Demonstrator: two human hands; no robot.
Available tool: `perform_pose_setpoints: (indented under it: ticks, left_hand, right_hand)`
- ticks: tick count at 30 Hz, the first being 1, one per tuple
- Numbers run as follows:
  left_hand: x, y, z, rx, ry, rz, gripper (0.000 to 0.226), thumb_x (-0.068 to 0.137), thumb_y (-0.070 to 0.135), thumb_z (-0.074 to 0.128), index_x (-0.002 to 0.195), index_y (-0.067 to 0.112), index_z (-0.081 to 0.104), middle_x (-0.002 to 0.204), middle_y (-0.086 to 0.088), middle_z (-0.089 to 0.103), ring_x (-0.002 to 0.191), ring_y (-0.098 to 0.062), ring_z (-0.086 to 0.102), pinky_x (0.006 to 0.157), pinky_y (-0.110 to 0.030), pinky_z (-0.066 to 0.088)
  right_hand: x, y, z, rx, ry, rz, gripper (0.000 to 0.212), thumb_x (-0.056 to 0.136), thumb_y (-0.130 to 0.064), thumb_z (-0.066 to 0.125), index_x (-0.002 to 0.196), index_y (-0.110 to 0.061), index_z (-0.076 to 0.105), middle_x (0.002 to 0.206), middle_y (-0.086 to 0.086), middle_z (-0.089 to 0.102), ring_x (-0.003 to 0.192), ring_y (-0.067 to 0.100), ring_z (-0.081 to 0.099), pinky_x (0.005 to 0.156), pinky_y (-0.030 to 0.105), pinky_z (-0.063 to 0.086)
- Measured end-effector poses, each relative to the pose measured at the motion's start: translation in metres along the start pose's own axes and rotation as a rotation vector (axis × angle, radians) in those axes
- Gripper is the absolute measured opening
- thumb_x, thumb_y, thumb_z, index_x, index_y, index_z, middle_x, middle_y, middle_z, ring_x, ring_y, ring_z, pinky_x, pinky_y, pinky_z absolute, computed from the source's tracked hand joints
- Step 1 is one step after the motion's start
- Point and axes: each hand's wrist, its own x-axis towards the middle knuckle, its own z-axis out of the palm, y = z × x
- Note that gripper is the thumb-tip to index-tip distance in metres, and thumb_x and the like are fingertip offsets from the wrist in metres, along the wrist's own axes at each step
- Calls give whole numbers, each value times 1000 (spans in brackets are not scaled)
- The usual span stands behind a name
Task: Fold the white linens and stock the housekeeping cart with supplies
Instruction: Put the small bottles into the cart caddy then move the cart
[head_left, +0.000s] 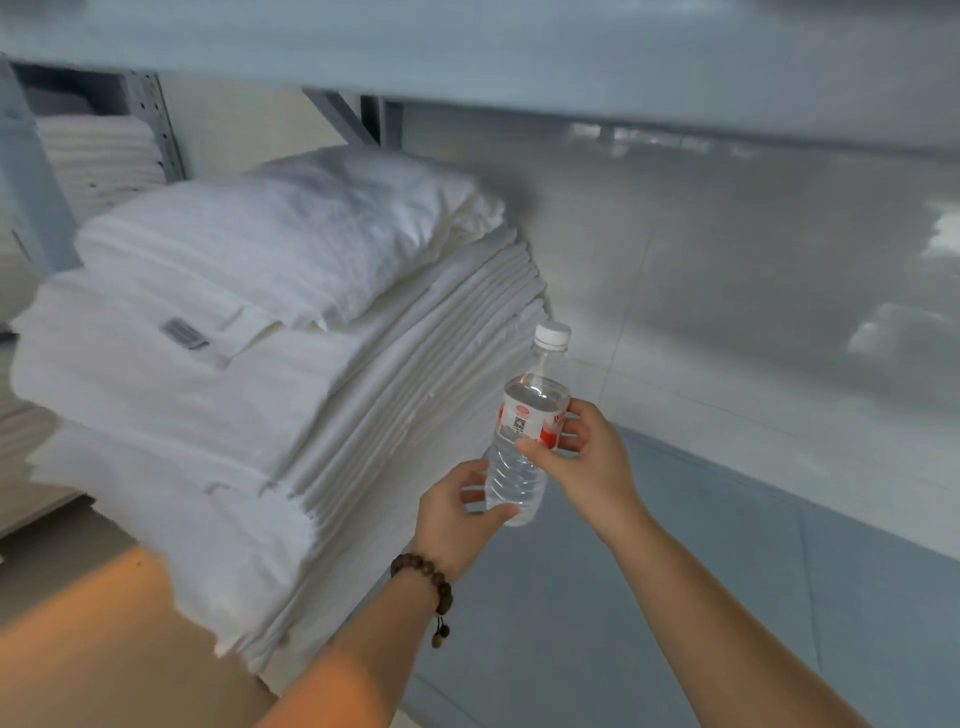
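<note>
A clear water bottle (524, 415) with a white cap and a red-and-white label is held upright in both my hands, just right of the linens. My left hand (457, 514) grips its ribbed lower part; a brown bead bracelet is on that wrist. My right hand (582, 457) pinches the bottle at the label, thumb in front. A tall stack of folded white linens (218, 395) sits on a shelf to the left, with a crumpled white piece (291, 244) on top.
A grey shelf board (519, 47) runs overhead. A metal rack upright (156, 130) stands at the back left with more white linens (98, 156) behind it. The grey shelf surface (623, 597) extends right, against a glossy pale wall (727, 270).
</note>
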Motion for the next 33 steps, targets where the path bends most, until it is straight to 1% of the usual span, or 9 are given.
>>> perform_pose_setpoints:
  ticks: [6, 11, 13, 15, 19, 22, 24, 28, 33]
  left_hand:
    - [-59, 45, -28, 33, 0, -30, 44, 70, 19, 83, 109, 28, 65, 99, 16, 68, 89, 2, 64, 72, -10, 50]
    - [-108, 67, -47, 59, 90, -52, 43, 70, 21, 84, 99, 42, 60, 96, 18, 68, 89, 2, 64, 72, -13, 49]
    - [-130, 71, -53, 65, 141, -45, 42, 70, 22, 84, 101, 38, 62, 96, 17, 69, 89, 1, 65, 73, -13, 50]
    - [-154, 75, -58, 66, 188, -63, 44, 69, 23, 83, 107, 32, 64, 98, 16, 70, 90, 1, 65, 75, -15, 51]
    - [-202, 80, -70, 45, 310, -107, 45, 68, 19, 84, 108, 29, 64, 96, 16, 70, 85, 4, 65, 73, -14, 53]
    - [-237, 84, -84, 56, 410, -127, 48, 68, 19, 85, 101, 42, 60, 95, 21, 68, 84, 8, 63, 66, -9, 50]
    - [-258, 86, -98, 58, 487, -148, 50, 67, 18, 85, 106, 39, 61, 98, 18, 68, 86, 6, 64, 66, -10, 51]
    - [-302, 89, -129, 95, 626, -199, 55, 67, 17, 85, 118, 23, 64, 103, 10, 71, 92, -3, 67, 84, -28, 56]
    - [-355, 100, -175, 116, 842, -247, 50, 66, 14, 85, 111, 26, 67, 97, 12, 72, 88, -2, 67, 78, -26, 57]
  right_hand:
    - [-45, -51, -11, -28, -38, 28, 51, 66, -24, 86, 108, -30, 58, 96, -14, 68, 88, 1, 64, 83, 31, 54]
    - [-81, -81, -10, -1, -105, -4, 47, 65, -25, 86, 99, -37, 57, 90, -17, 68, 82, -8, 62, 73, 15, 49]
    - [-95, -89, -8, 25, -154, -24, 49, 65, -23, 87, 104, -31, 59, 91, -16, 68, 82, -8, 62, 70, 11, 48]
    - [-110, -97, -5, 44, -211, -44, 50, 65, -22, 87, 106, -26, 60, 92, -14, 69, 82, -6, 63, 73, 15, 50]
    - [-139, -109, 2, 92, -328, -84, 49, 63, -22, 87, 102, -31, 59, 90, -14, 70, 81, -3, 65, 76, 24, 54]
    - [-161, -119, 14, 118, -441, -101, 51, 63, -26, 87, 104, -32, 58, 93, -12, 70, 85, -1, 65, 80, 29, 55]
    - [-175, -130, 26, 129, -516, -132, 51, 63, -30, 86, 104, -34, 58, 94, -14, 69, 86, -4, 64, 79, 24, 53]
    - [-205, -157, 57, 168, -656, -196, 48, 64, -30, 86, 99, -40, 54, 87, -20, 67, 83, -13, 59, 66, 6, 45]
    - [-243, -201, 100, 225, -816, -307, 46, 64, -31, 86, 93, -43, 52, 87, -20, 65, 81, -14, 58, 64, 5, 44]
